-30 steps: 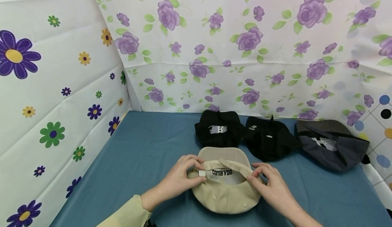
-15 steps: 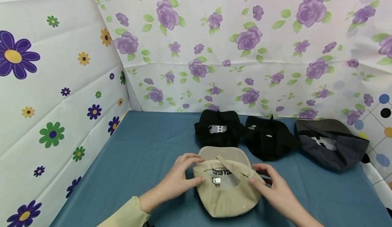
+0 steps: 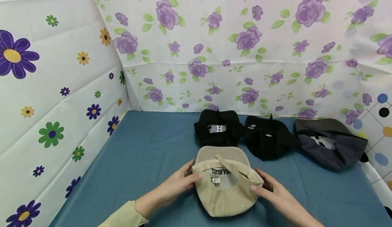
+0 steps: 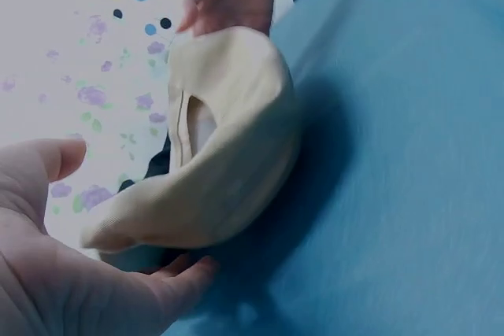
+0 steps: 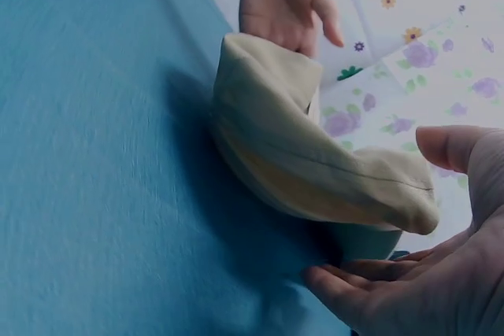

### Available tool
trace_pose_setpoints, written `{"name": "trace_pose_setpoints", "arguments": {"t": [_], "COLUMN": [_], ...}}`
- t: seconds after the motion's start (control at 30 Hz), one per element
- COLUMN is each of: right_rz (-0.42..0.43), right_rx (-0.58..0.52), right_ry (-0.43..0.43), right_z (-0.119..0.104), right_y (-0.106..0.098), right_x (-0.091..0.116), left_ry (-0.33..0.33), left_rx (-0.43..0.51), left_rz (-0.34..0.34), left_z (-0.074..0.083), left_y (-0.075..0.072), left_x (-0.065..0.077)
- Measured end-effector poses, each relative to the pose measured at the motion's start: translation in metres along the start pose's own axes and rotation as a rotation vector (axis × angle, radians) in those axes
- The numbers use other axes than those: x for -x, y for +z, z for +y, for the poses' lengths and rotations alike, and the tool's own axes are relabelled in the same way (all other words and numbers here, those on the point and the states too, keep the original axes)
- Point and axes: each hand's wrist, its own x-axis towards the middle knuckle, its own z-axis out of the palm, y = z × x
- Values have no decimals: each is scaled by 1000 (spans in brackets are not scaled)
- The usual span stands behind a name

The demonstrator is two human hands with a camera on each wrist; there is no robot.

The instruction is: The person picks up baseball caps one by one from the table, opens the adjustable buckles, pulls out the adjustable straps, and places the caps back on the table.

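Observation:
A beige baseball cap [image 3: 225, 201] lies on the blue cloth, its brim toward the back and "COLORADO" lettering seen upside down through the rear opening. Its strap [image 3: 226, 163] hangs loose from the right side, apart from the metal buckle [image 3: 215, 180]. At the cap's left edge is my left hand [image 3: 173, 188], thumb raised off the fabric and fingers low beside the cap in the left wrist view. My right hand [image 3: 277, 191] is at the right edge; in the right wrist view its thumb stands clear of the cap [image 5: 307, 155] and its fingers reach low beside it.
Behind stand two black caps, one at the middle [image 3: 218, 133] and one right of it [image 3: 269, 142]. A dark grey cap [image 3: 333, 152] lies at the far right. Blue cloth [image 3: 147, 145] covers the table, with flowered sheets [image 3: 183, 50] behind and at the left.
Both hands have loosened from the cap's strap ends and moved to its sides. The strap has come away from the buckle, which now hangs visible in the opening.

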Motion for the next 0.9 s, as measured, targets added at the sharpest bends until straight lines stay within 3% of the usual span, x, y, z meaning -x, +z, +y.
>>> {"name": "trace_pose_setpoints", "arguments": {"t": [0.1, 0.2, 0.47, 0.63, 0.9], "right_rz": [-41, -69, -119, -226, -340], "right_rx": [-99, -155, -198, -206, -235], "right_ry": [5, 1, -20, -86, -144], "right_z": [2, 2, 5, 10, 7], "right_y": [1, 2, 2, 4, 19], "right_x": [-1, -2, -6, -5, -11], "left_ry": [-48, -69, -73, -53, -4], "left_rx": [138, 186, 162, 168, 148], "left_rz": [-18, -27, -45, -45, -4], "left_z": [-2, -5, -17, -23, -25], "left_y": [6, 11, 12, 7, -14], "left_x": [-1, -3, -3, 6, 22]}}
